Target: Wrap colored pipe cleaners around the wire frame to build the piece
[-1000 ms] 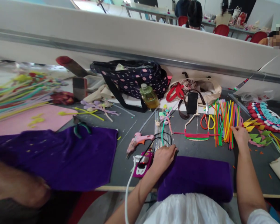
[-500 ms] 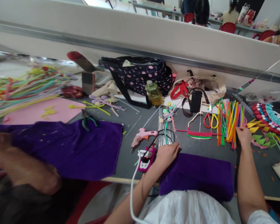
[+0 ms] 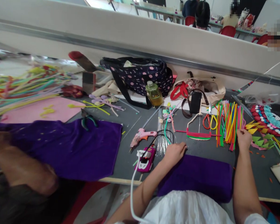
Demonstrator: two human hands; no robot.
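Note:
My left hand (image 3: 176,153) is closed just above the far edge of a folded purple cloth (image 3: 197,175). Whether anything is between its fingers is hidden. My right hand (image 3: 244,139), fingers curled together, rests against the right side of a row of coloured pipe cleaners (image 3: 227,124); what it pinches, if anything, cannot be made out. Between the hands lies a small pink, green and cream pipe-cleaner piece (image 3: 198,134) with a looped top. Red and yellow handled scissors (image 3: 210,120) sit beside the row. Left of my left hand are clear glue sticks (image 3: 161,140) and pipe-cleaner flowers (image 3: 169,113).
A pink glue gun (image 3: 142,135) and a magenta power strip (image 3: 146,160) with a white cable lie left. Behind stand a bottle (image 3: 154,93), a dotted bag (image 3: 140,74) and a phone (image 3: 195,102). A co-worker's arm (image 3: 21,165) rests over another purple cloth (image 3: 84,149).
My left hand has shifted a little to the right, off the glue sticks. My right hand has moved slightly down and its fingers are more curled. The view has shifted slightly.

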